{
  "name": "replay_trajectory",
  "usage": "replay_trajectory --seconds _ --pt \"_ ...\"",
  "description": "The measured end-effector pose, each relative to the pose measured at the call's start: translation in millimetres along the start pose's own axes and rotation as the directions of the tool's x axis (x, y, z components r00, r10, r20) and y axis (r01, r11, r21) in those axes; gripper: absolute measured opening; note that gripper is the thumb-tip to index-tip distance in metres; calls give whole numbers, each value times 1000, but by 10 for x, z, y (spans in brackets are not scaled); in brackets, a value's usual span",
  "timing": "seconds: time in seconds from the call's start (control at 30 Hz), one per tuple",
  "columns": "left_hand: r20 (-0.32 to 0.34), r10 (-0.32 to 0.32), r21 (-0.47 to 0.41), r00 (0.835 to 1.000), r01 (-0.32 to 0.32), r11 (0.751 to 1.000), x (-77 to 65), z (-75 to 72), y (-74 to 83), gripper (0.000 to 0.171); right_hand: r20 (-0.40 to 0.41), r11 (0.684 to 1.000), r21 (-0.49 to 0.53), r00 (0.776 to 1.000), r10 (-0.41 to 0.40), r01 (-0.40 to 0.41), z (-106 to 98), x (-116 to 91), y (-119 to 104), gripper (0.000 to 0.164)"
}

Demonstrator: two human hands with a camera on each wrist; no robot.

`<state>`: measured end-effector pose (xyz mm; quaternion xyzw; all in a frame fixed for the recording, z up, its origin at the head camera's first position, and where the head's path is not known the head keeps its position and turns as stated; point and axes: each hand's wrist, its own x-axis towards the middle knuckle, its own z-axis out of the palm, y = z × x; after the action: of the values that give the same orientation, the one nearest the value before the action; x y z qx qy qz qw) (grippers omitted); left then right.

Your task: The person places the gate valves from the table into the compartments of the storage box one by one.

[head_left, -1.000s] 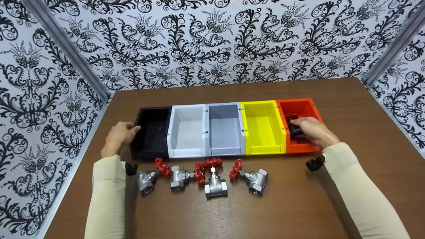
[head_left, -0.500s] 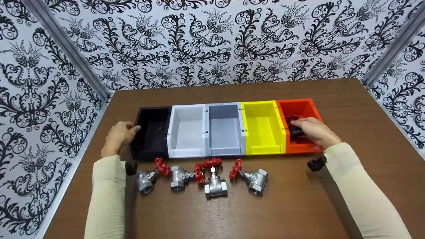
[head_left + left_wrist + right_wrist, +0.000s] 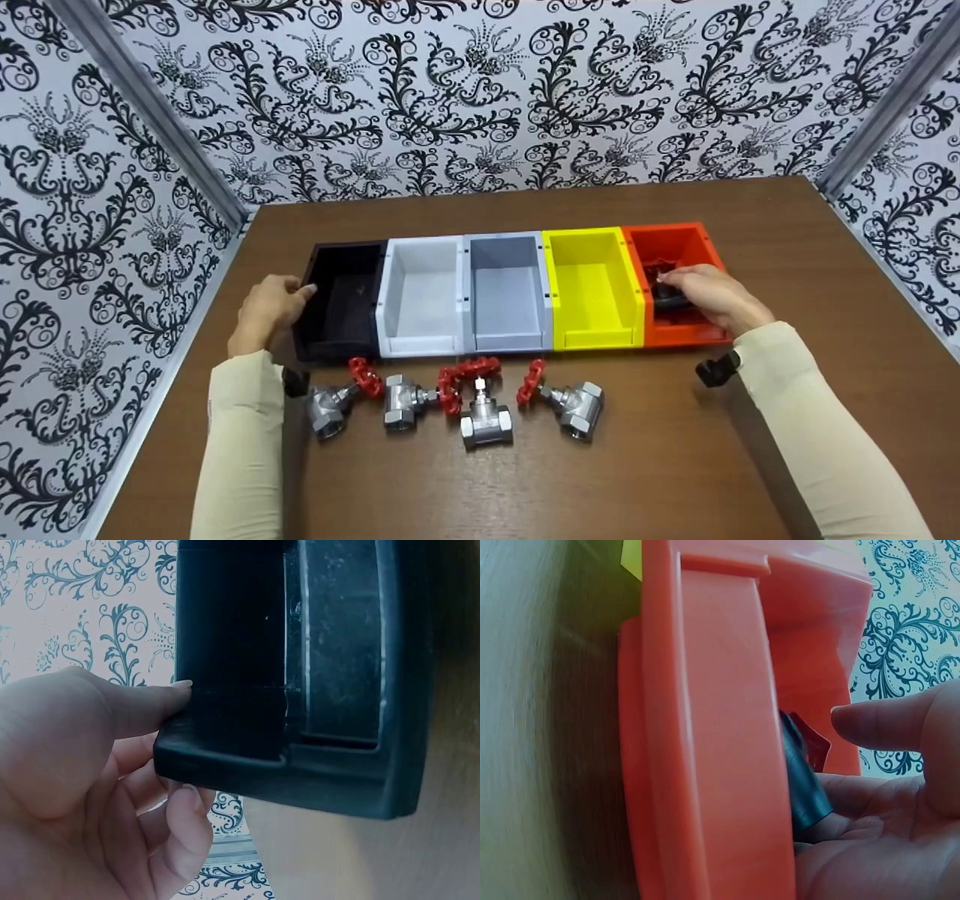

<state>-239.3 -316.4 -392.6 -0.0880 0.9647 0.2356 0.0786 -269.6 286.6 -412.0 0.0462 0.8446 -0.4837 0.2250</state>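
In the head view my left hand (image 3: 271,306) grips the left side wall of the black bin (image 3: 375,330). The left wrist view shows its thumb over the rim (image 3: 166,748) and the other fingers outside, below the wall. My right hand (image 3: 716,296) reaches into the orange-red bin (image 3: 684,337). Its fingers lie at a black tube-like part (image 3: 806,787) with a dark red piece (image 3: 815,742) beside it; the thumb stands apart from both. The bin's front lip (image 3: 727,735) hides the lower part of the tube.
White (image 3: 421,346), grey (image 3: 510,343) and yellow (image 3: 596,340) bins stand joined between the two outer ones. In front lie several steel valves with red handwheels, among them the left one (image 3: 328,412), the middle one (image 3: 486,424) and the right one (image 3: 581,411). Patterned walls (image 3: 480,97) enclose the table.
The black tube in the orange-red bin has shifted and turned slightly at my right hand. My right forearm has moved a little to the right; the left hand stays on the black bin.
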Motion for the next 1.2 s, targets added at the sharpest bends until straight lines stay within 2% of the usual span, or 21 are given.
replay_trajectory --seconds 0.37,0.77,1.0,1.2 --pt "-14 -13 -2 1000 13 1000 -13 9 1 38 41 998 10 997 -58 58 -4 21 -14 55" --pt "-11 -14 3 1000 14 1000 -5 7 8 39 42 997 -20 997 -69 69 -13 26 7 52" --pt "14 -30 4 999 30 1000 -1 4 5 45 51 998 -14 997 -58 59 -20 10 -3 52" --pt "2 -20 13 1000 20 1000 4 2 7 40 55 998 -3 997 -59 59 -34 -22 -18 55"
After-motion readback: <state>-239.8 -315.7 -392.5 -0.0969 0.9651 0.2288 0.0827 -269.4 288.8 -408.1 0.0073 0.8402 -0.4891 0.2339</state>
